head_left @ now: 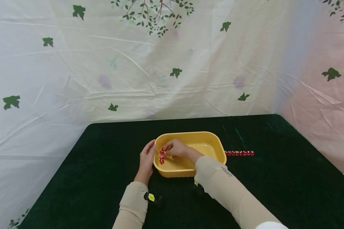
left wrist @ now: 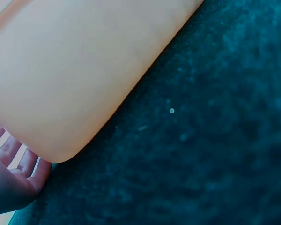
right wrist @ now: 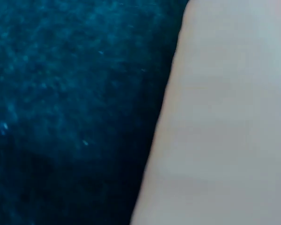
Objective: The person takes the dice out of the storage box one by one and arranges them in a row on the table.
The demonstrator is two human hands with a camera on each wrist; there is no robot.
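Note:
A yellow plastic tub point(head_left: 189, 173) stands on the dark green cloth. My left hand point(head_left: 145, 160) lies against its left outer wall, fingers spread along the side below the rim; the left wrist view shows these fingers point(left wrist: 25, 164) at the tub's corner. Inside the tub, at its left end, several red dice point(head_left: 161, 158) with white pips form a short line. My right hand point(head_left: 176, 149) reaches in over the near rim and pinches a red die at that line, the die mostly hidden by the fingertips. The right wrist view shows only tub wall point(right wrist: 220, 117) and cloth.
A straight row of red dice point(head_left: 240, 153) lies on the cloth just right of the tub. The green-covered table point(head_left: 83, 178) extends around the tub on all sides. Behind it hangs a pale curtain point(head_left: 149, 79) with green leaf prints.

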